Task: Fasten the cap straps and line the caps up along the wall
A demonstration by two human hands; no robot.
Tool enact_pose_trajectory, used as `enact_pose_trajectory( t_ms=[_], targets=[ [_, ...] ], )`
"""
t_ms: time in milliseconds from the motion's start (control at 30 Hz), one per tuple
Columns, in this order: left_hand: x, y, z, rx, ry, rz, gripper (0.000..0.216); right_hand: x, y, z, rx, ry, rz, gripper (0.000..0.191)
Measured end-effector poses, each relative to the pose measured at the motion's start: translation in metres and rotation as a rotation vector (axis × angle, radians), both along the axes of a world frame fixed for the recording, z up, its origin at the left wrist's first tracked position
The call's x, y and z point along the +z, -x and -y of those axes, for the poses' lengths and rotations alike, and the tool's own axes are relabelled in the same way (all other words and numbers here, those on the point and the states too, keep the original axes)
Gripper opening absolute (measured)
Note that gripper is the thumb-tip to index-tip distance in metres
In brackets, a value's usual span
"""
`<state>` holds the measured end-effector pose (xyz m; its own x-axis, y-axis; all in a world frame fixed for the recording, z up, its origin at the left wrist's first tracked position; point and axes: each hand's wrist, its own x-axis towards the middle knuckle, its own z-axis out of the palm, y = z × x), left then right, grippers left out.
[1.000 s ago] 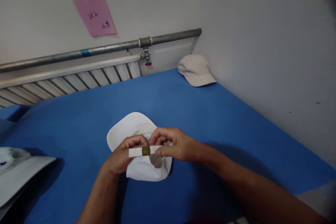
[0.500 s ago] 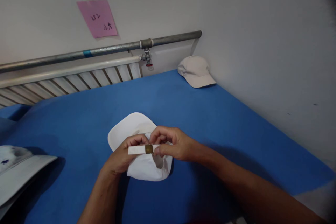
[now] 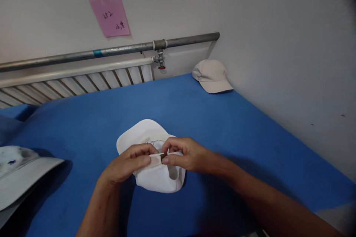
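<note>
On a blue surface, a white cap lies before us, its brim pointing away, which seems to bring the rear strap within easy reach. We pinch that strap with our left hand, thumb on top, fingers curled, while our right hand pinches beside the dark buckle, likely to keep the band steady between them. Our fingertips partly cover the buckle, so we cannot tell whether it is clasped.
</note>
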<state>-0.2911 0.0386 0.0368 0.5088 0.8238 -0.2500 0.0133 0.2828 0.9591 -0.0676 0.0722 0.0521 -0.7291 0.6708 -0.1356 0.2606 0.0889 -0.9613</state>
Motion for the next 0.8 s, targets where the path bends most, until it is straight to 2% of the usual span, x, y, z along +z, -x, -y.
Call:
enact_pose_trajectory(
  t_ms=[67,133,300,600,800],
  targets=[
    [0.002,0.001,0.001,-0.083,0.025,0.004,0.036,0.001,0.0,0.0,0.036,-0.021,0.002,0.017],
    [0.005,-0.001,0.002,-0.109,0.026,-0.033,0.032,0.001,0.0,0.001,0.055,-0.03,-0.001,0.016],
    [0.006,-0.006,0.003,-0.066,-0.073,-0.146,0.02,-0.007,0.001,0.001,0.065,-0.034,-0.044,0.016],
    [0.008,-0.011,0.002,-0.054,-0.164,-0.197,0.019,-0.015,0.001,0.0,0.077,-0.066,-0.126,0.014],
    [0.007,-0.014,0.006,-0.008,-0.234,-0.225,0.021,-0.017,0.002,0.004,0.018,-0.084,-0.138,0.016]
  ],
)
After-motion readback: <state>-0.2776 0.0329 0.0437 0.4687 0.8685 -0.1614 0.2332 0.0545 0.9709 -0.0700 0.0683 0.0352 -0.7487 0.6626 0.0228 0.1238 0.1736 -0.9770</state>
